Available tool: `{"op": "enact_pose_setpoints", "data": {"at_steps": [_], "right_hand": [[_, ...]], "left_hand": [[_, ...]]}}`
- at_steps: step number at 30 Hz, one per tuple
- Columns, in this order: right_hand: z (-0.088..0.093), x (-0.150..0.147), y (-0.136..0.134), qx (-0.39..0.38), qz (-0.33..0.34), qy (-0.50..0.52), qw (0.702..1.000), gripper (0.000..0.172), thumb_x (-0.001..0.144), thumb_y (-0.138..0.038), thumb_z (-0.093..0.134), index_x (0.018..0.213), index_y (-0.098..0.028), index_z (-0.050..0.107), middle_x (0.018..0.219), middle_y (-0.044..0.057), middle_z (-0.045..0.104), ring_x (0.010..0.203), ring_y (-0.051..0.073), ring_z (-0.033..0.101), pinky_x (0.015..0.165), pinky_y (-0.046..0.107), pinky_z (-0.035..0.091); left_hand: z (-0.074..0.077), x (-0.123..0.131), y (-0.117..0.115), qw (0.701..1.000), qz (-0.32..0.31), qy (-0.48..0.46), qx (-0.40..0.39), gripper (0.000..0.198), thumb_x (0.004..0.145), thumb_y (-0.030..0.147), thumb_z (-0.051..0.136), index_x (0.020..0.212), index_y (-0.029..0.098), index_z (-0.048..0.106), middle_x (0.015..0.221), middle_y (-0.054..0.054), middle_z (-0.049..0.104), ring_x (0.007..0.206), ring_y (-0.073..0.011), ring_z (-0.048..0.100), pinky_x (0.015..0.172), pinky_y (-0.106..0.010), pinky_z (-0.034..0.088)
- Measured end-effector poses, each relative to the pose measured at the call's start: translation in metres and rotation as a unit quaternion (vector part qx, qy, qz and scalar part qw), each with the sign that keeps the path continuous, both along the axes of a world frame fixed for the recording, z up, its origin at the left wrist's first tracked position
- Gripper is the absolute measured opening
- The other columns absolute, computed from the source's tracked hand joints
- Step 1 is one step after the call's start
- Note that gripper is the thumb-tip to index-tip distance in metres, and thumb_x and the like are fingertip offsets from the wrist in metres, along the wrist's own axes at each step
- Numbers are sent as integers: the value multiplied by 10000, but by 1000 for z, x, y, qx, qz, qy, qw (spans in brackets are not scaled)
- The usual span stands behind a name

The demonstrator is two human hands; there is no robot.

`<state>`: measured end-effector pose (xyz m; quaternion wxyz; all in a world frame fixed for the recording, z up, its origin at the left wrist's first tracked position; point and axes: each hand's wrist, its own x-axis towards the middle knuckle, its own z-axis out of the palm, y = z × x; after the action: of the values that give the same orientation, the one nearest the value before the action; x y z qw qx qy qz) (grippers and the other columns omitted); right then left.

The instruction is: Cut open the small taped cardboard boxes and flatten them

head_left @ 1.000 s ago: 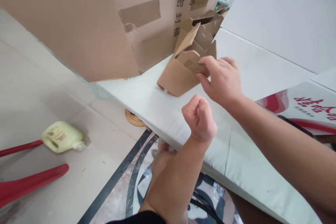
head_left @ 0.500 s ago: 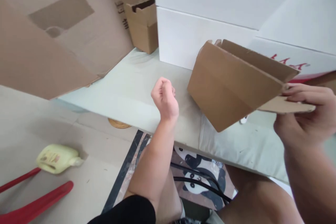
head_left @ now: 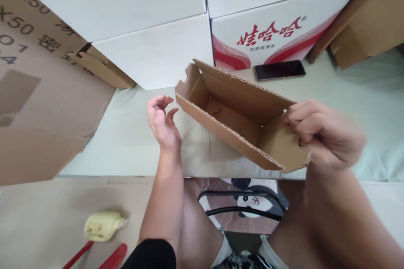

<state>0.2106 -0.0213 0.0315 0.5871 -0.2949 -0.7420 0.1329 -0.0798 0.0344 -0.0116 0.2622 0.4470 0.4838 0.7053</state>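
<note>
An open-topped cardboard box (head_left: 230, 134) is tilted over the pale cloth-covered surface, its inside facing me. Some thin dark marks or strands show on its inner floor; I cannot make out what they are. My right hand (head_left: 328, 132) pinches the box's right end wall at the upper edge. To the left of the box, my left hand (head_left: 164, 119) is held up with fingers curved and apart, holding nothing. Its fingertips come close to the box's left end without visible contact.
White cartons (head_left: 158, 50) are stacked behind, one with red lettering. A phone (head_left: 280, 70) lies before them. Large printed cardboard (head_left: 47, 105) stands at left, a smaller cardboard box (head_left: 105, 69) beside it. A yellow bottle (head_left: 102, 226) and red bars (head_left: 115, 256) are on the floor.
The view has swung right. The box has turned so its open top faces me, still in my right hand. My left hand has gone from a fist to spread fingers near the box.
</note>
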Motion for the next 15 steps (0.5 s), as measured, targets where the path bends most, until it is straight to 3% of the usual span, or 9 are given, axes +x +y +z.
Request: {"op": "enact_pose_setpoints", "data": {"at_steps": [4, 7, 10, 15], "right_hand": [[10, 4, -8, -16, 28, -74, 997, 245, 760, -8, 488, 699, -241, 442, 697, -17, 525, 623, 137, 495, 819, 396, 545], [11, 3, -11, -15, 32, -100, 994, 253, 753, -1, 483, 701, -244, 435, 678, -35, 548, 653, 139, 582, 890, 415, 547], [5, 1, -8, -32, -4, -79, 996, 251, 790, -22, 489, 699, -254, 460, 721, -25, 626, 785, 188, 711, 927, 454, 553], [-11, -3, -1, -114, -70, -9, 991, 285, 808, -101, 552, 970, -332, 587, 1113, 28, 742, 1098, 260, 712, 951, 489, 585]], "left_hand": [[13, 8, 0, 992, -71, 73, 80, 500, 862, 677, 551, 1194, 311, 624, 1261, -66, 643, 1210, -263, 626, 1020, -423, 537], [17, 12, 1, 977, -97, 144, 121, 429, 912, 652, 556, 952, 255, 712, 1249, -72, 650, 1264, -289, 602, 1169, -503, 451], [15, 11, 2, 978, -114, 153, 90, 450, 871, 608, 671, 654, 223, 585, 1243, -53, 657, 1272, -309, 605, 1175, -547, 453], [14, 15, -1, 981, -134, 131, 54, 540, 823, 604, 739, 584, 205, 465, 1134, -52, 733, 1169, -306, 680, 1092, -552, 528]]}}
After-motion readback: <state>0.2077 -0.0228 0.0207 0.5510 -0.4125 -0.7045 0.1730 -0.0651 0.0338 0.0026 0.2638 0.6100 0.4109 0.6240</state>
